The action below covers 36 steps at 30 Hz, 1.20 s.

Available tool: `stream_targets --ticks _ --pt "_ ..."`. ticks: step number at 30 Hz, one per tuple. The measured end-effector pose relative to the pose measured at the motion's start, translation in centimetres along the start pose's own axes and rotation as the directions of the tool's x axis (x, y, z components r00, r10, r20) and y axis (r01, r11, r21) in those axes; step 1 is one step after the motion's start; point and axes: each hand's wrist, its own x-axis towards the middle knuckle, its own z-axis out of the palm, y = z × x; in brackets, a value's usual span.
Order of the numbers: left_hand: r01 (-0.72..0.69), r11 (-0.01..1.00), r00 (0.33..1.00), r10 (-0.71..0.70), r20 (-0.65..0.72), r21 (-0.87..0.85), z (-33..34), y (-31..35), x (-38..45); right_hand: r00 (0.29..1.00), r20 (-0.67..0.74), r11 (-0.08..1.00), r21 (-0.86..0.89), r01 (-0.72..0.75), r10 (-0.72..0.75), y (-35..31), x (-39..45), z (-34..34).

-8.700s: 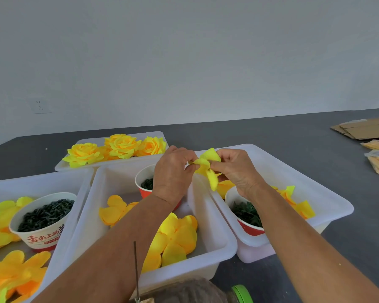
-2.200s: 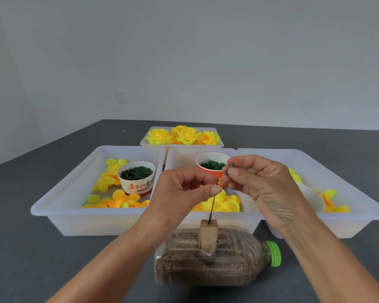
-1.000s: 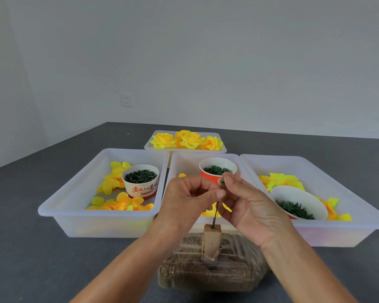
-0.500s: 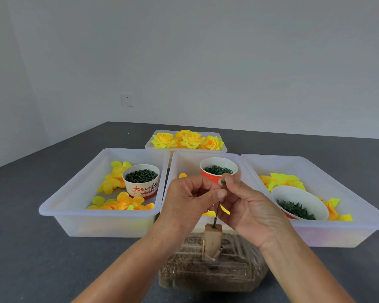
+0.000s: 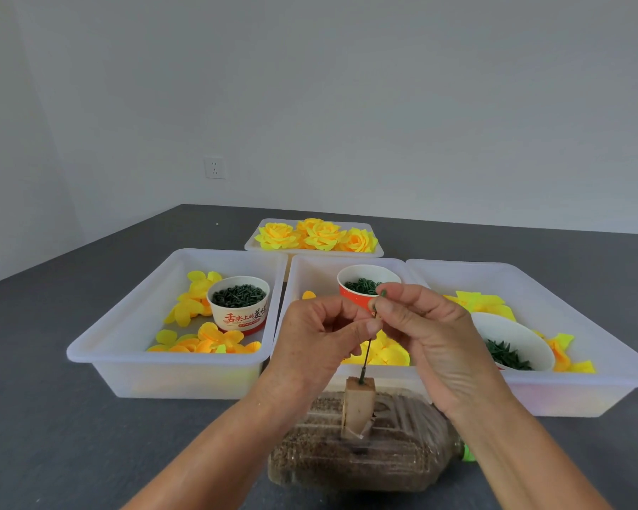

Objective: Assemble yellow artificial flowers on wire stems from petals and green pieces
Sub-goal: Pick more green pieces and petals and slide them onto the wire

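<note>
Head view: the thin dark wire stem (image 5: 366, 357) stands upright in a small wooden block (image 5: 358, 406) on a brown-filled plastic bottle (image 5: 365, 454) lying on the grey bench (image 5: 52, 417). The left hand (image 5: 319, 342) pinches the stem; the right hand's (image 5: 430, 342) fingers (image 5: 385, 309) pinch a small green piece (image 5: 383, 293) at its top.

Soft, even, bright light casts only faint shadows under the white bins (image 5: 170, 377), with no glare, mild wide-angle bending at the edges.
</note>
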Motion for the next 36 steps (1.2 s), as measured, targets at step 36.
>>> stream_targets --ticks 36 --pt "0.054 0.981 0.998 -0.055 0.004 0.185 -0.8 -0.8 -1.2 0.991 0.105 0.76 -0.637 0.128 -0.079 1.6 -1.8 -1.5"
